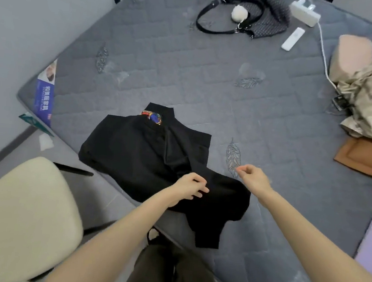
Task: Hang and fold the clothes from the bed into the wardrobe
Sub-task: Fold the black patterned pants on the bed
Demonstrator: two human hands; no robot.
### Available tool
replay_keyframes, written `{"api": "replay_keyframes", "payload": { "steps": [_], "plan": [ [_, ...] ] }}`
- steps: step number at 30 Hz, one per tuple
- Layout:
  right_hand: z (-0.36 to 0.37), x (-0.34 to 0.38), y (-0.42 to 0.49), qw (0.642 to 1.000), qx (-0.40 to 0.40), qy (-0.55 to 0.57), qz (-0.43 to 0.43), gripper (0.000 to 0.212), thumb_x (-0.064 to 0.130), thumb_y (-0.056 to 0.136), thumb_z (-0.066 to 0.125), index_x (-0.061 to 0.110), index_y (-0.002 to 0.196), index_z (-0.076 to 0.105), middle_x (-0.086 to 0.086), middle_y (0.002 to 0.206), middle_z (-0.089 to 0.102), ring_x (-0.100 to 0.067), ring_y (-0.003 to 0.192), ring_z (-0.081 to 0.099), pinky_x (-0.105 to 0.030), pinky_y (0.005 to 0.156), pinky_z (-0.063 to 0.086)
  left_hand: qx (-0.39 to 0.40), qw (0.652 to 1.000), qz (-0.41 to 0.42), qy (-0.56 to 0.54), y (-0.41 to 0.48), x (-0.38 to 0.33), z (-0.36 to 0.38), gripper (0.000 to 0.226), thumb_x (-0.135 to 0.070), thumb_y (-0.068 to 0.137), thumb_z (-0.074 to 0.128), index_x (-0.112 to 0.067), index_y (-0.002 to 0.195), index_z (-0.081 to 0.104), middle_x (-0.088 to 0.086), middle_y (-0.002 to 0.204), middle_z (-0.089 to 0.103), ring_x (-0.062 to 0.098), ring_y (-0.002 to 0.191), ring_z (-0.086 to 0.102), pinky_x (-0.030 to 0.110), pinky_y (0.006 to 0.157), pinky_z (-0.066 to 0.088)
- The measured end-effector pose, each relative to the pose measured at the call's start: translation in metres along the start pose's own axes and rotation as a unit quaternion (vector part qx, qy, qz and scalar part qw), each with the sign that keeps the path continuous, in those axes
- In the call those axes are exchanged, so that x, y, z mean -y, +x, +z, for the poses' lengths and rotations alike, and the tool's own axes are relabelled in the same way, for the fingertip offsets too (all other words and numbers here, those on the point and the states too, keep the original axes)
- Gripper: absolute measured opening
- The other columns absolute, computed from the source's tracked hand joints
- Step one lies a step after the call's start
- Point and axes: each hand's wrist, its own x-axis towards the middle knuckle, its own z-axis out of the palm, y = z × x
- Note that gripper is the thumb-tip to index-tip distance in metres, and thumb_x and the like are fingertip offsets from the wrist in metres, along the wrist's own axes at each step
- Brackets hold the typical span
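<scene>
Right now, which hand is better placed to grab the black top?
Probably left. The left hand sits on the black top, fingers curled at the fabric; whether its grip has closed is unclear. The right hand hovers beside it over the mattress, holding nothing.

Both bare forearms reached forward and converged. The left hand (190, 186) lay palm-down with its fingers curled (whether they pinched anything could not be told). The right hand (253, 176), slightly farther out, hung with fingers loosely curled, thumb near forefinger, holding nothing.
</scene>
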Motion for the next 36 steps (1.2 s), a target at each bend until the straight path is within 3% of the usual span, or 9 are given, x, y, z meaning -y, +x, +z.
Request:
{"api": "replay_keyframes", "payload": {
  "steps": [4, 12, 18, 20, 23, 26, 28, 31, 36],
  "plan": [
    [0.031, 0.015, 0.011, 0.999, 0.044, -0.009, -0.030, 0.020, 0.021, 0.096, 0.051, 0.015, 0.110, 0.064, 0.000, 0.115, 0.065, -0.015, 0.109, 0.057, -0.025, 0.089, 0.040, -0.136, 0.990, -0.022, -0.018, 0.022, 0.029, -0.066, 0.017, -0.016, 0.099, 0.043, -0.013, 0.112, 0.052, 0.002, 0.106, 0.064, 0.010, 0.077, 0.058, 0.019, 0.066, 0.045],
    [0.109, 0.066, 0.040, 0.985, 0.083, -0.079, -0.129, 0.044, 0.024, 0.094, 0.056, 0.019, 0.137, 0.046, -0.001, 0.141, 0.046, -0.019, 0.127, 0.046, -0.028, 0.097, 0.037, -0.280, 0.938, -0.019, 0.201, 0.058, 0.069, -0.192, 0.041, -0.010, 0.095, 0.050, -0.007, 0.136, 0.045, 0.016, 0.136, 0.048, 0.029, 0.123, 0.049, 0.037, 0.104, 0.037],
    [0.168, 0.100, 0.074, 0.989, 0.087, -0.076, -0.089, 0.058, 0.028, 0.095, 0.056, 0.017, 0.147, 0.032, -0.001, 0.153, 0.029, -0.023, 0.118, 0.056, -0.028, 0.098, 0.043, -0.264, 0.920, 0.024, 0.289, 0.116, 0.063, -0.254, 0.048, -0.016, 0.099, 0.045, -0.009, 0.146, 0.034, 0.012, 0.153, 0.030, 0.030, 0.141, 0.026, 0.039, 0.115, 0.021],
    [0.184, 0.111, 0.089, 0.994, 0.080, -0.055, -0.044, 0.063, 0.029, 0.094, 0.056, 0.017, 0.149, 0.027, -0.003, 0.153, 0.029, -0.023, 0.097, 0.067, -0.037, 0.094, 0.051, -0.241, 0.925, 0.021, 0.293, 0.141, 0.060, -0.271, 0.050, -0.018, 0.101, 0.043, -0.012, 0.148, 0.029, 0.010, 0.157, 0.022, 0.029, 0.144, 0.021, 0.040, 0.116, 0.018],
    [0.205, 0.118, 0.112, 0.997, 0.075, -0.016, 0.021, 0.068, 0.025, 0.094, 0.058, 0.019, 0.151, 0.021, -0.006, 0.149, 0.035, -0.013, 0.062, 0.068, -0.029, 0.069, 0.059, -0.203, 0.925, 0.029, 0.320, 0.176, 0.058, -0.293, 0.052, -0.018, 0.102, 0.040, -0.014, 0.151, 0.023, 0.008, 0.159, 0.015, 0.029, 0.144, 0.020, 0.040, 0.115, 0.020],
    [0.219, 0.117, 0.128, 0.993, 0.091, 0.011, 0.074, 0.075, 0.018, 0.089, 0.065, 0.020, 0.150, 0.021, -0.007, 0.147, 0.035, -0.018, 0.067, 0.069, -0.030, 0.061, 0.059, -0.184, 0.925, 0.036, 0.330, 0.207, 0.059, -0.311, 0.056, -0.018, 0.101, 0.041, -0.015, 0.152, 0.017, 0.006, 0.160, 0.009, 0.027, 0.145, 0.017, 0.040, 0.115, 0.021],
    [0.225, 0.114, 0.132, 0.991, 0.086, -0.051, 0.093, 0.079, 0.021, 0.085, 0.070, 0.020, 0.149, 0.024, -0.008, 0.144, 0.035, -0.026, 0.085, 0.068, -0.039, 0.074, 0.059, -0.169, 0.927, 0.030, 0.333, 0.222, 0.062, -0.320, 0.065, -0.019, 0.099, 0.046, -0.017, 0.153, 0.010, 0.006, 0.161, 0.002, 0.028, 0.145, 0.016, 0.041, 0.114, 0.022],
    [0.228, 0.111, 0.135, 0.971, 0.063, -0.212, 0.096, 0.067, 0.029, 0.087, 0.062, 0.018, 0.144, 0.028, -0.006, 0.139, 0.040, -0.032, 0.110, 0.056, -0.038, 0.085, 0.047, -0.130, 0.931, 0.012, 0.340, 0.235, 0.063, -0.331, 0.076, -0.022, 0.094, 0.058, -0.016, 0.153, 0.010, 0.013, 0.156, 0.017, 0.030, 0.139, 0.029, 0.040, 0.110, 0.030],
    [0.223, 0.119, 0.132, 0.910, 0.095, -0.403, 0.035, 0.052, 0.041, 0.085, 0.059, 0.022, 0.130, 0.043, -0.003, 0.100, 0.063, -0.027, 0.093, 0.062, -0.031, 0.069, 0.038, -0.137, 0.910, 0.057, 0.388, 0.225, 0.062, -0.343, 0.059, -0.026, 0.085, 0.069, -0.015, 0.136, 0.040, 0.011, 0.132, 0.044, 0.029, 0.114, 0.054, 0.040, 0.092, 0.048]
  ]
}}
